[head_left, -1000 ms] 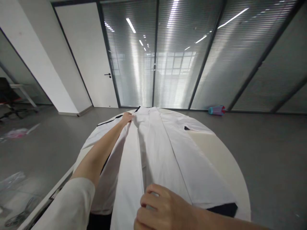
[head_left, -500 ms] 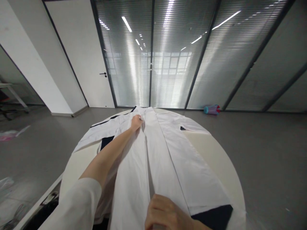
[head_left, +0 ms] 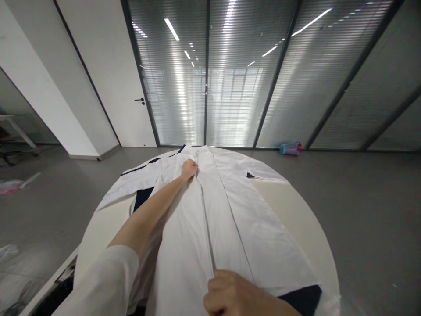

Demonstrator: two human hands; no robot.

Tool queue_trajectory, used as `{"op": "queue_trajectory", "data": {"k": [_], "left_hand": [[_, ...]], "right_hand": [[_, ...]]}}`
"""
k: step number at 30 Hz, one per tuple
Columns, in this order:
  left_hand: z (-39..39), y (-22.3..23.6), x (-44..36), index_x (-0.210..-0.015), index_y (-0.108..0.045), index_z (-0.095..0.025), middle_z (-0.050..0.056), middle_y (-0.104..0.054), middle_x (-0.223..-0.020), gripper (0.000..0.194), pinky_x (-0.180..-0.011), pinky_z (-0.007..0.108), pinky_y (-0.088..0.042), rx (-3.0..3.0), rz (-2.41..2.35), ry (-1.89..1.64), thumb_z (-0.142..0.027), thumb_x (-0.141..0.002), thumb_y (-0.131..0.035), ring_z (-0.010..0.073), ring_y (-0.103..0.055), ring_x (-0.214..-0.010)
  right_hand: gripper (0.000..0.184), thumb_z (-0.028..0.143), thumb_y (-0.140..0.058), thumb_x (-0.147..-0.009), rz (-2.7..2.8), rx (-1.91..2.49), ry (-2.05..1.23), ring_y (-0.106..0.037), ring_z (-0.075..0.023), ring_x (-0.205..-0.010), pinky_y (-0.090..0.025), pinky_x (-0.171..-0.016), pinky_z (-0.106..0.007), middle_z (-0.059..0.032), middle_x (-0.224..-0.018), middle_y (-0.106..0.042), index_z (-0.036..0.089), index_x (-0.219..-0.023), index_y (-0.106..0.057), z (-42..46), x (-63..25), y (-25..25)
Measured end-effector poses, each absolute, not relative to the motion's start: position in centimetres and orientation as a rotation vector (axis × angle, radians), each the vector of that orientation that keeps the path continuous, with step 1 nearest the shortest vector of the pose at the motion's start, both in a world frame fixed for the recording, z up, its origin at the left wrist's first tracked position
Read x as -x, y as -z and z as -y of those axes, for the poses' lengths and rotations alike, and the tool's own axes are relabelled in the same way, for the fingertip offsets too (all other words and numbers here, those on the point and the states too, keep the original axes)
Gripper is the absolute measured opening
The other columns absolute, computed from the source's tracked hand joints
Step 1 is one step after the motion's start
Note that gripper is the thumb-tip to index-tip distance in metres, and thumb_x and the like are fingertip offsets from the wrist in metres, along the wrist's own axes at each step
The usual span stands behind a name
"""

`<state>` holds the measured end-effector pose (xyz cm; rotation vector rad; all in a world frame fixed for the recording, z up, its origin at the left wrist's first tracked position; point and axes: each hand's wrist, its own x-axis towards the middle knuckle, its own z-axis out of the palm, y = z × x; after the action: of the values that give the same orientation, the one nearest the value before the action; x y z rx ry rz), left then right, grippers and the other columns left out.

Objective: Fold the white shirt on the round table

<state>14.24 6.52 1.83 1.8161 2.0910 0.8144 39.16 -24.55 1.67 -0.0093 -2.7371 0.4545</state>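
Holding left: left hand bunched shut, pinching a fold of the long white cotton garment toward the far edge of the round cream table; a navy panel shows just beside the left forearm.
Garment: lies lengthwise across the middle of that table, its long folds running toward the near edge; it looks light, soft and limp, so it should slump unless taken along a fold or hem.
Right hand: fingers curled at the centre fold by the table's near edge; fingertips hidden, so any pinch cannot be told.
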Motion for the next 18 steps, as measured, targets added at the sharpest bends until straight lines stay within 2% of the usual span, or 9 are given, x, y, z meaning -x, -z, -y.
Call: {"op": "queue_trajectory", "data": {"k": [3, 6, 9, 12, 16, 18], "left_hand": [[-6.8, -2.2, -13.8, -0.098, -0.072, -0.013, 0.016, -0.073, -0.105, 0.021, -0.095, 0.033, -0.045, -1.908, -2.11, -0.791, -0.018, -0.091, -0.054, 0.028, -0.063, -0.114], [-6.9, -2.5, -13.4, -0.107, -0.071, -0.015, 0.017, -0.069, -0.122, 0.027, -0.106, 0.035, -0.039, -2.042, -2.058, -0.792, -0.021, -0.096, -0.048, 0.0276, -0.057, -0.126], [-6.7, -2.0, -13.1, -0.123, -0.066, -0.015, 0.016, -0.057, -0.143, 0.032, -0.118, 0.039, -0.027, -2.156, -1.971, -0.774, -0.028, -0.099, -0.048, 0.0279, -0.044, -0.14], [-6.5, -1.2, -13.0, -0.134, -0.058, -0.016, 0.015, -0.043, -0.156, 0.039, -0.122, 0.044, -0.018, -2.184, -1.924, -0.737, -0.03, -0.1, -0.049, 0.029, -0.033, -0.148], [-6.5, -1.5, -13.1, -0.138, -0.055, -0.014, 0.019, -0.039, -0.157, 0.043, -0.12, 0.05, -0.02, -2.138, -1.899, -0.712, -0.034, -0.102, -0.045, 0.0324, -0.031, -0.149], [-5.9, -2.3, -13.6, -0.137, -0.057, -0.013, 0.021, -0.044, -0.154, 0.045, -0.118, 0.05, -0.027, -2.119, -1.875, -0.721, -0.04, -0.102, -0.044, 0.0342, -0.034, -0.147]], "right_hand": [[0.047, 0.03, -0.072, -0.091, 2.844, 0.05, -0.458, -0.044, -0.0099, -0.063, -0.037, -0.065, -0.028, 0.0062, -0.064, -0.055, 0.018, -0.057, -0.042, 24.5, -39.4, -2.4], [0.043, 0.029, -0.07, -0.092, 2.872, 0.067, -0.529, -0.045, -0.0094, -0.062, -0.038, -0.065, -0.027, 0.0061, -0.067, -0.056, 0.018, -0.058, -0.046, 24.6, -39.5, -2.4], [0.044, 0.031, -0.07, -0.092, 2.876, 0.078, -0.604, -0.045, -0.0092, -0.061, -0.038, -0.065, -0.025, 0.0057, -0.066, -0.055, 0.018, -0.057, -0.046, 24.7, -39.5, -1.5], [0.05, 0.033, -0.069, -0.093, 2.884, 0.049, -0.639, -0.043, -0.0091, -0.058, -0.037, -0.063, -0.026, 0.0059, -0.062, -0.051, 0.018, -0.055, -0.04, 24.8, -39.4, -0.4], [0.055, 0.035, -0.068, -0.093, 2.861, 0.013, -0.601, -0.038, -0.0087, -0.052, -0.034, -0.061, -0.028, 0.0067, -0.057, -0.048, 0.018, -0.053, -0.035, 24.9, -39.2, -0.1], [0.047, 0.036, -0.067, -0.094, 2.833, -0.002, -0.548, -0.041, -0.0085, -0.052, -0.035, -0.062, -0.028, 0.0072, -0.057, -0.05, 0.018, -0.057, -0.045, 25.0, -39.0, -0.6]]}}
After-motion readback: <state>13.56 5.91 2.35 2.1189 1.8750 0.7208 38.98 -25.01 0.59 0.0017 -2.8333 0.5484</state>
